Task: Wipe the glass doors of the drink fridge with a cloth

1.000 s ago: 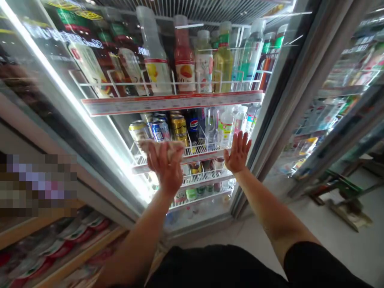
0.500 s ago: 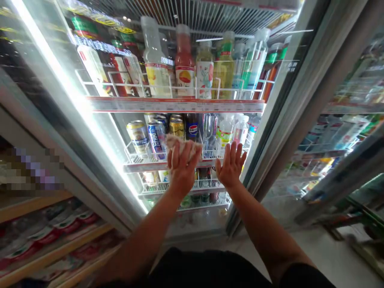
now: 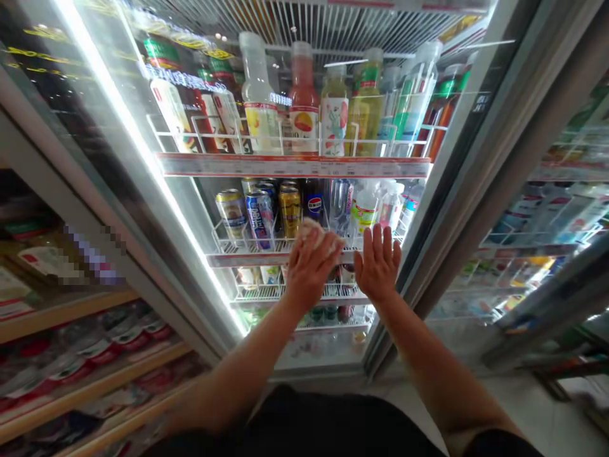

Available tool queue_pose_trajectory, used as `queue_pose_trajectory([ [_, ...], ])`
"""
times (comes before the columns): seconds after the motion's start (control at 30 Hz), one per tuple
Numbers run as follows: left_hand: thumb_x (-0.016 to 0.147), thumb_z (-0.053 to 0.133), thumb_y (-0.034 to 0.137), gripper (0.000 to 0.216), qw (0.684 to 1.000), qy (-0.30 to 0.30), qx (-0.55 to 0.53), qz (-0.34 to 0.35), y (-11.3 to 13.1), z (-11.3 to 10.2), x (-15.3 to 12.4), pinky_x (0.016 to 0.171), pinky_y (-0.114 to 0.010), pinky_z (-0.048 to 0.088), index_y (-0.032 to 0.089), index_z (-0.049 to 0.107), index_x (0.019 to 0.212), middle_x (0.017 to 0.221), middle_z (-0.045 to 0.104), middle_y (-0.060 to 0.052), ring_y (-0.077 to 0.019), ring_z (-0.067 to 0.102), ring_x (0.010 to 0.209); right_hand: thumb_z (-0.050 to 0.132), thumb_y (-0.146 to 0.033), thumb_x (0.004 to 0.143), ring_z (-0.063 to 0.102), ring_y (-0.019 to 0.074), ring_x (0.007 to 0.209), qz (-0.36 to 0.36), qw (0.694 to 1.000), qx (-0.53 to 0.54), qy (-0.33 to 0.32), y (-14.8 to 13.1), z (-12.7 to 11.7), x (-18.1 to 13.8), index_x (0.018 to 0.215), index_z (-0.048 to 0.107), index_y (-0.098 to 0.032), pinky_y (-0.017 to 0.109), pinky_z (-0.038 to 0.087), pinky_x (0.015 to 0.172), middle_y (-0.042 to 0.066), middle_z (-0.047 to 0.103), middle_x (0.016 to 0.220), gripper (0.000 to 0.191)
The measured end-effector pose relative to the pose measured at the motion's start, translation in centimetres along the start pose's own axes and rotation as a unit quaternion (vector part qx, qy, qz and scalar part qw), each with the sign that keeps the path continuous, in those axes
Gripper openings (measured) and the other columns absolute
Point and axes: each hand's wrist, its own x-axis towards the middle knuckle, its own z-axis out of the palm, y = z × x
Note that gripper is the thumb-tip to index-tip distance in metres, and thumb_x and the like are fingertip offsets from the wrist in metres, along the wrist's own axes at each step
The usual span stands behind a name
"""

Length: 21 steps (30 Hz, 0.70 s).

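Observation:
My left hand (image 3: 310,270) presses a crumpled pale cloth (image 3: 314,232) against the glass door (image 3: 200,209) of a drinks fridge, level with the middle shelf of cans. My right hand (image 3: 378,264) lies flat on the same glass just to the right, fingers spread and stretched, holding nothing. Behind the glass stand cans (image 3: 260,216) on the middle shelf and tall bottles (image 3: 304,101) on the shelf above.
The door's dark frame (image 3: 457,190) runs diagonally at the right, with another glass fridge door (image 3: 561,209) beyond it. Wooden shelves (image 3: 90,381) with packaged goods sit at the lower left. Pale floor (image 3: 547,419) shows at the lower right.
My left hand has slid the cloth to the right across the glass, ending close beside my right hand. The right hand has stayed flat on the glass.

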Motion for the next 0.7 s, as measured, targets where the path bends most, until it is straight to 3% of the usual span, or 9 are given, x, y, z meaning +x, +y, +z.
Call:
queue_pose_trajectory([
  [0.1, 0.105, 0.049, 0.012, 0.043, 0.997, -0.049, -0.013, 0.059, -0.2, -0.5, -3.2, 0.135, -0.038, 0.020, 0.025, 0.069, 0.140, 0.147, 0.065, -0.001, -0.0189, 0.032, 0.159, 0.046, -0.032, 0.107, 0.015, 0.0230, 0.166, -0.022, 1.000, 0.012, -0.005, 0.7, -0.3, -0.2, 0.172, 0.012, -0.018, 0.042, 0.016, 0.134, 0.012, 0.038, 0.171, 0.074],
  [0.3, 0.104, 0.052, 0.012, 0.051, 0.997, 0.065, 0.031, -0.041, -6.2, -3.2, 2.9, 0.132, -0.048, 0.025, 0.030, 0.060, 0.152, 0.164, 0.047, -0.004, -0.0271, 0.026, 0.162, 0.042, -0.032, 0.107, 0.008, 0.0261, 0.167, -0.008, 1.000, 0.005, 0.023, 0.3, 1.3, -1.1, 0.172, 0.008, -0.014, 0.049, 0.011, 0.135, 0.016, 0.033, 0.173, 0.075],
  [0.37, 0.104, 0.053, 0.014, 0.051, 0.996, 0.062, 0.020, -0.058, -6.1, -3.3, 2.4, 0.132, -0.050, 0.024, 0.030, 0.059, 0.152, 0.165, 0.045, -0.004, -0.0286, 0.025, 0.162, 0.042, -0.032, 0.106, 0.009, 0.0264, 0.167, -0.001, 1.000, 0.002, 0.025, 0.1, 1.6, -1.2, 0.172, 0.009, -0.015, 0.050, 0.012, 0.134, 0.016, 0.032, 0.173, 0.075],
  [0.47, 0.103, 0.051, 0.013, 0.049, 0.999, -0.001, 0.008, -0.052, -3.3, -2.5, -2.3, 0.134, -0.046, 0.019, 0.027, 0.063, 0.149, 0.157, 0.055, -0.005, -0.0245, 0.020, 0.163, 0.044, -0.031, 0.106, 0.009, 0.0267, 0.166, -0.001, 0.999, 0.011, 0.033, 0.0, 1.6, -1.3, 0.172, 0.010, -0.015, 0.050, 0.013, 0.134, 0.016, 0.031, 0.174, 0.076],
  [0.57, 0.102, 0.048, 0.008, 0.048, 0.998, -0.061, -0.020, 0.014, -1.3, -1.6, -6.1, 0.135, -0.039, 0.015, 0.025, 0.069, 0.141, 0.146, 0.066, -0.003, -0.0190, 0.022, 0.163, 0.046, -0.029, 0.105, 0.009, 0.0264, 0.166, -0.005, 0.999, 0.017, 0.037, -0.1, 1.5, -1.2, 0.172, 0.011, -0.015, 0.050, 0.013, 0.135, 0.016, 0.029, 0.174, 0.077],
  [0.63, 0.101, 0.048, 0.006, 0.050, 0.998, -0.057, -0.011, 0.012, -1.8, -1.8, -5.7, 0.135, -0.040, 0.016, 0.026, 0.068, 0.142, 0.147, 0.065, -0.003, -0.0191, 0.025, 0.162, 0.046, -0.029, 0.105, 0.009, 0.0261, 0.166, -0.005, 0.999, 0.017, 0.038, 0.0, 1.4, -1.1, 0.172, 0.011, -0.015, 0.049, 0.013, 0.135, 0.015, 0.028, 0.175, 0.077],
  [0.7, 0.101, 0.052, 0.008, 0.050, 1.000, -0.010, 0.016, -0.014, -3.4, -2.5, -3.5, 0.133, -0.042, 0.020, 0.028, 0.066, 0.145, 0.152, 0.061, -0.005, -0.0217, 0.027, 0.161, 0.046, -0.029, 0.105, 0.008, 0.0255, 0.166, -0.007, 0.999, 0.020, 0.042, 0.0, 1.4, -1.0, 0.172, 0.011, -0.015, 0.048, 0.012, 0.135, 0.015, 0.027, 0.175, 0.077],
])
